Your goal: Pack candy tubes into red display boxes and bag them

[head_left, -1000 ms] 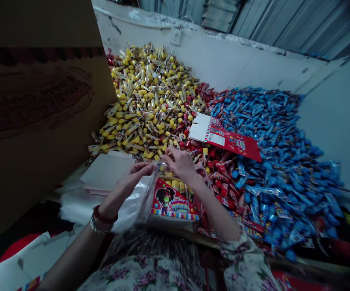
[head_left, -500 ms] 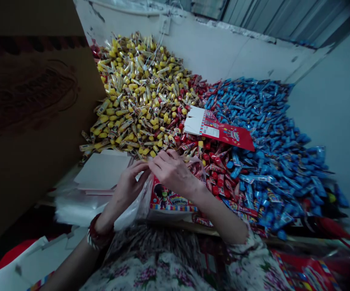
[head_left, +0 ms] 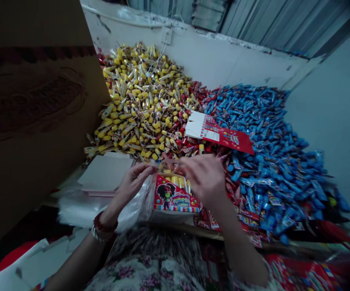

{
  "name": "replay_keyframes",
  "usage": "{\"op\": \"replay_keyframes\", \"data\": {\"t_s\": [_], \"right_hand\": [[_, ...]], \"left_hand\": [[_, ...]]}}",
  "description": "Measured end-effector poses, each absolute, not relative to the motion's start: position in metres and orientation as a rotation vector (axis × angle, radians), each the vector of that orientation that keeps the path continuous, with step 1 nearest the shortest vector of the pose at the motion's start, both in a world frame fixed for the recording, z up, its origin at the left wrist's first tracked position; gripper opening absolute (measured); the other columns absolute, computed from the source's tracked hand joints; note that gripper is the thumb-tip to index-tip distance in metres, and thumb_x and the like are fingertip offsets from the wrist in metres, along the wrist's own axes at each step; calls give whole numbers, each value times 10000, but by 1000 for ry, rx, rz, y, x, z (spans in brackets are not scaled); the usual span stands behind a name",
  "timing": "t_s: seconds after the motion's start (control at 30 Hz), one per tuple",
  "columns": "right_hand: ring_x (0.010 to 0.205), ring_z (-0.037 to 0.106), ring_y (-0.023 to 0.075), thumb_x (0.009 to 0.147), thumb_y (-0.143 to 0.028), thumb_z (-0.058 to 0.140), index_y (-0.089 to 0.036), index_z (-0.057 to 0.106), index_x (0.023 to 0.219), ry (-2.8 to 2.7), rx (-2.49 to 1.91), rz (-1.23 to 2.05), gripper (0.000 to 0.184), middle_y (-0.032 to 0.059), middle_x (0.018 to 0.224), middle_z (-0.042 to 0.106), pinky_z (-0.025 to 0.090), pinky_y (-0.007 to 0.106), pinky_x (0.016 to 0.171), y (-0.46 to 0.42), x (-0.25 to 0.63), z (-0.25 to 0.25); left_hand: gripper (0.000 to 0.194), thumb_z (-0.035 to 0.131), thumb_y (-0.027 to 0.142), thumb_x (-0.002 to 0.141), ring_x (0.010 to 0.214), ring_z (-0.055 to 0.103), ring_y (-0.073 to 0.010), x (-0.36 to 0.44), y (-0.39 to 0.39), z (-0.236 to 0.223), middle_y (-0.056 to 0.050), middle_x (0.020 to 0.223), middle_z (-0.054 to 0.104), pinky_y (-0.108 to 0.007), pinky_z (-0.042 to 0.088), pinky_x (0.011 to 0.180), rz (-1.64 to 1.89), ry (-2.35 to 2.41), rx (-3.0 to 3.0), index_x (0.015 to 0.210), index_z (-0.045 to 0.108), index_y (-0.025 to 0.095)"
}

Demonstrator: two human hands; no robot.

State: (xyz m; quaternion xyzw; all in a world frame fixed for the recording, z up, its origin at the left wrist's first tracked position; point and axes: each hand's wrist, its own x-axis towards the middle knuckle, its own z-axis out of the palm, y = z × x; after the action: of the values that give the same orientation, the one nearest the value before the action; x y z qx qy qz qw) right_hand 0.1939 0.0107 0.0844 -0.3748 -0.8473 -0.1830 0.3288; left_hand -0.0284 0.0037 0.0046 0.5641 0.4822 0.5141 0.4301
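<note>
A red bubble gum box [head_left: 176, 201] with a cartoon figure on its front stands at the table's near edge. Yellow-capped tubes [head_left: 177, 182] show in its open top. Clear plastic bag film [head_left: 147, 202] surrounds the box. My left hand [head_left: 134, 182] pinches the bag's upper edge at the box's left corner. Over the box's right side is my right hand [head_left: 206, 176], its fingers curled at the bag's top edge but smeared by motion. I cannot make out whether they grip the film, which stretches between both hands.
Heaps of yellow-capped [head_left: 141, 101], red [head_left: 220, 188] and blue tubes [head_left: 262, 161] lie behind. A flattened red carton [head_left: 229, 137] rests on them. White card sheets [head_left: 106, 173] sit on clear bags [head_left: 96, 212] at left. A large cardboard box [head_left: 41, 101] walls the left side.
My right hand has moved right, away from my left hand, uncovering the box front and the yellow caps inside. My left hand stays at the bag's edge. The view has shifted slightly.
</note>
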Motion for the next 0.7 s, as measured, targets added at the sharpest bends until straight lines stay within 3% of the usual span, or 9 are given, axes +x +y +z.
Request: {"op": "replay_keyframes", "data": {"t_s": [0.17,0.4,0.7], "right_hand": [[941,520,240,915,-176,504,-160,602,1099,-2577,-865,-612,209,93,1010,646,354,384,823,3,136,63],[835,516,246,858,-88,527,-110,637,938,-2603,-727,-802,138,100,878,636,362,382,788,11,127,63],[800,508,259,837,-82,532,-137,615,853,-2578,-814,-778,100,95,807,611,358,373,720,-4,126,48]], "left_hand": [[344,532,467,856,824,588,-177,-26,3,-1,-55,853,673,-270,459,795,1367,1172,1540,871,670,152],[214,472,265,870,770,541,-164,-25,-7,10,-55,789,617,-256,427,729,1348,1281,1870,776,630,155],[227,479,284,858,732,533,-164,-18,-14,3,-48,746,607,-262,420,697,1361,1250,1848,737,618,151]]}}
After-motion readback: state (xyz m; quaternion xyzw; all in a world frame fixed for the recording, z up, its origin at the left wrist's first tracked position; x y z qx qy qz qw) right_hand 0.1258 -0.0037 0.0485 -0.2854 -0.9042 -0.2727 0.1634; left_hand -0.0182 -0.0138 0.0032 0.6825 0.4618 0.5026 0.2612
